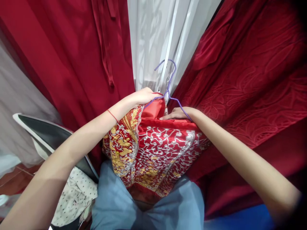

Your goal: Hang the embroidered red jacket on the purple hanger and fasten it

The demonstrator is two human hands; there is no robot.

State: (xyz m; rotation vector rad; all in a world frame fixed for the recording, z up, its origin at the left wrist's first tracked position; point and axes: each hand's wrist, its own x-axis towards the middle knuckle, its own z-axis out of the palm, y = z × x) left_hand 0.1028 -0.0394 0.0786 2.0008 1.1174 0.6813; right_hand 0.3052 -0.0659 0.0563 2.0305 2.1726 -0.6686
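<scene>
A red embroidered skirt [155, 150], worked in gold and silver thread with a fringe along its lower edge, hangs upright in front of my knees. A purple wire hanger [173, 76] stands at its top, hook upward, its arms sloping to both sides of the waist. My left hand [145, 95] is closed on the skirt's top edge beside the hanger's left arm. Under the hanger's right arm, my right hand [179, 113] grips the red waistband, fingers pointing left over the satin lining. Some fingertips of both hands are hidden by cloth.
Dark red curtain-like cloth hangs on the left [72, 57] and right [251, 80]. Between them are white drapes [151, 38] and pale poles. An ironing-board-like dark panel with white rim [43, 127] and a dotted white cloth [74, 195] lie at lower left.
</scene>
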